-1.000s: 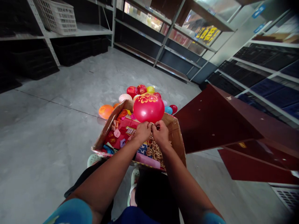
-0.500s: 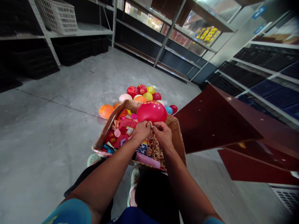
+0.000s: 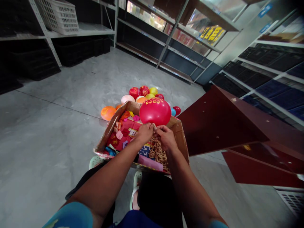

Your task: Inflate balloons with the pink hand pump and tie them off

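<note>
A red balloon [image 3: 155,113] with a yellow print bulges upward over a cardboard box [image 3: 180,134]. My left hand [image 3: 144,133] pinches it at the neck, fingers closed. From the other side, my right hand [image 3: 165,136] has thumb and fingertips pressed together at the same spot. Something small and pale shows between the fingertips; whether it is the neck or a tie I cannot tell. Inside the box lie a tangle of tan loops [image 3: 157,152], a purple sheet [image 3: 150,162], red printed paper [image 3: 115,139] and several limp balloons [image 3: 123,116].
Inflated balloons in several colours lie on the floor beyond the box, an orange one [image 3: 108,113] at the left. Dark red boards [image 3: 220,120] lean close on the right. Shelves [image 3: 152,41] line the back, and a white basket [image 3: 63,17] stands at upper left.
The red balloon has tipped slightly, so more of its yellow print shows. My right fingers have shifted a little at the neck; both hands remain in nearly the same place.
</note>
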Demonstrator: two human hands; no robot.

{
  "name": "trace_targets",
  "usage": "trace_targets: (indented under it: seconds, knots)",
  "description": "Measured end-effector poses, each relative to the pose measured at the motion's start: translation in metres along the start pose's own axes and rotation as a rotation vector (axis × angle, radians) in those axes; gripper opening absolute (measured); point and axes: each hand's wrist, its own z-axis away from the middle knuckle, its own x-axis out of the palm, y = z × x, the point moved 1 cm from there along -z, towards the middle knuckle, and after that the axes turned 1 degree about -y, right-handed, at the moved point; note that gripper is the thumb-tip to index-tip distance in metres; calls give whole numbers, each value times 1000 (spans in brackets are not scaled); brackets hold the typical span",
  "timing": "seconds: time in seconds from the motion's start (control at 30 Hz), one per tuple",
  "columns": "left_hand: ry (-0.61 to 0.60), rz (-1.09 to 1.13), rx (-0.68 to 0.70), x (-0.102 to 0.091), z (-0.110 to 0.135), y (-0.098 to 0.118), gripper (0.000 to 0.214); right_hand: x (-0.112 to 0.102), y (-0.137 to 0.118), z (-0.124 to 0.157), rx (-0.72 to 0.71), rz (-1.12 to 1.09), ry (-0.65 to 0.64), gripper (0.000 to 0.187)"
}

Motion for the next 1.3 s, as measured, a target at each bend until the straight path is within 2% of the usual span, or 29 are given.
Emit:
trace_targets:
  seconds: [0.17,0.27,0.37,0.5,0.7,0.87,1.0,1.07,1.13,1.2,1.3]
  knots:
    - [-70,122,-33,0,-3,-2,27,-8,2,-4,106,-232,-86,27]
    - [-94,184,-36,0,-5,-1,26,-10,4,-8,128,-263,-83,27]
    - [-105,223,-21,0,-4,-1,25,-9,7,-10,-23,-152,12,25]
    - [-145,302,-28,0,0,2,24,-7,10,-11,-268,110,132,25]
    - [-322,519,-96,1,9,12,19,-15,12,-23,-457,314,247,22]
    - [-387,487,-62,-1,15,17,17,-20,17,-30,-511,405,293,19]
    - [-395,436,-48,-3,16,19,17,-20,19,-32,-479,379,303,19]
    - [-357,403,-59,-1,14,16,18,-18,18,-31,-416,305,272,22]
    - [-258,309,-66,0,9,11,18,-13,17,-28,-302,202,194,27]
    - [-136,123,-55,1,5,5,16,-8,17,-25,-152,105,74,32]
    - [-79,-203,-42,2,2,-1,21,0,22,-22,-11,32,-68,34]
